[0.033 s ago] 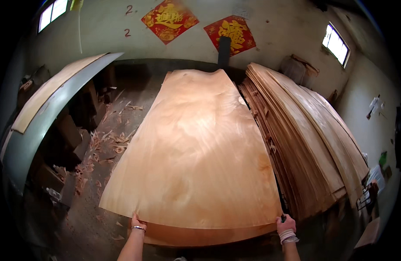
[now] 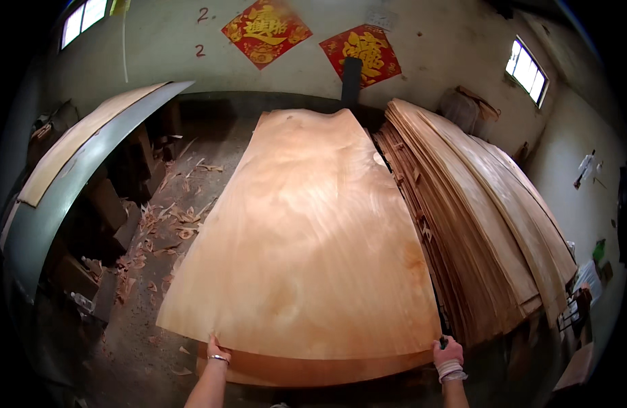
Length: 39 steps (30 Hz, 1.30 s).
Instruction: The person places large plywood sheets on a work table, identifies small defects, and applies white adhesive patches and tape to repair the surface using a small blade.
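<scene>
A large, thin, pale wood veneer sheet [image 2: 306, 238] stretches away from me, its near edge slightly above a darker veneer sheet [image 2: 313, 370] beneath. My left hand [image 2: 218, 348], bare with a bracelet at the wrist, is closed on that near edge, left of the middle. At the near right corner, my right hand [image 2: 448, 352] wears a pinkish glove and is closed at the sheet's edge. A small dark object [image 2: 443, 342] shows by its thumb; its kind is hard to make out. The fingers under the sheet are hidden.
A tall stack of veneer sheets [image 2: 476, 224] stands close along the right. To the left is a grey-topped table [image 2: 75, 183] bearing a pale board [image 2: 89, 139]. Wood scraps [image 2: 147, 234] litter the floor between. Behind is a wall [image 2: 164, 41] with red posters.
The near edge of the sheet and my left hand have shifted very slightly to the right. My right hand stays at the corner.
</scene>
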Each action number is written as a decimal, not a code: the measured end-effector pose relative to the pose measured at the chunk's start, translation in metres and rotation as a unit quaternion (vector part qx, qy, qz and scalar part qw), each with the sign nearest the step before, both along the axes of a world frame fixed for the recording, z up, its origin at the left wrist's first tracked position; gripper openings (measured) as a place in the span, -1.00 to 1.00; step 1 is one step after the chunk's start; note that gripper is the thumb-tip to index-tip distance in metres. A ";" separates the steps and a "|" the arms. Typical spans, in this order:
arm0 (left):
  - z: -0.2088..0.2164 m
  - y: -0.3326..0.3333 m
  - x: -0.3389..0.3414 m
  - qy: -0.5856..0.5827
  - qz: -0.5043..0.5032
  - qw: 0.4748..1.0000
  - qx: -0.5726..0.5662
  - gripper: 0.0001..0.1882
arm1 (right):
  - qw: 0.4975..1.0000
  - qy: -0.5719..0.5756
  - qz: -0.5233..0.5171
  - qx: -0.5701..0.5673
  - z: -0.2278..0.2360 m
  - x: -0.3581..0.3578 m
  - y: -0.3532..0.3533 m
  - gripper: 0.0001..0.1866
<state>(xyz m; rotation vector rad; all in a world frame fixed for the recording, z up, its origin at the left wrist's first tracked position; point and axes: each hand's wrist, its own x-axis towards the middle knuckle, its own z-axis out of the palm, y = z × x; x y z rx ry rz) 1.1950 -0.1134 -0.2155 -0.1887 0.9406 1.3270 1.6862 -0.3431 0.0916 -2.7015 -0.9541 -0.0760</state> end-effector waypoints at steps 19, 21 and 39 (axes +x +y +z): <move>-0.130 0.020 -0.074 0.481 0.049 0.875 0.015 -0.65 | 0.995 0.072 -0.051 -0.036 -0.319 0.137 -0.061 -0.56; -0.150 -0.010 -0.092 0.576 0.037 0.816 0.014 -0.69 | 0.990 0.119 -0.066 -0.046 -0.354 0.138 -0.059 -0.55; -0.258 -0.112 -0.046 0.218 0.161 0.963 -0.003 -0.65 | 0.986 0.104 -0.126 0.002 -0.437 0.187 -0.084 -0.69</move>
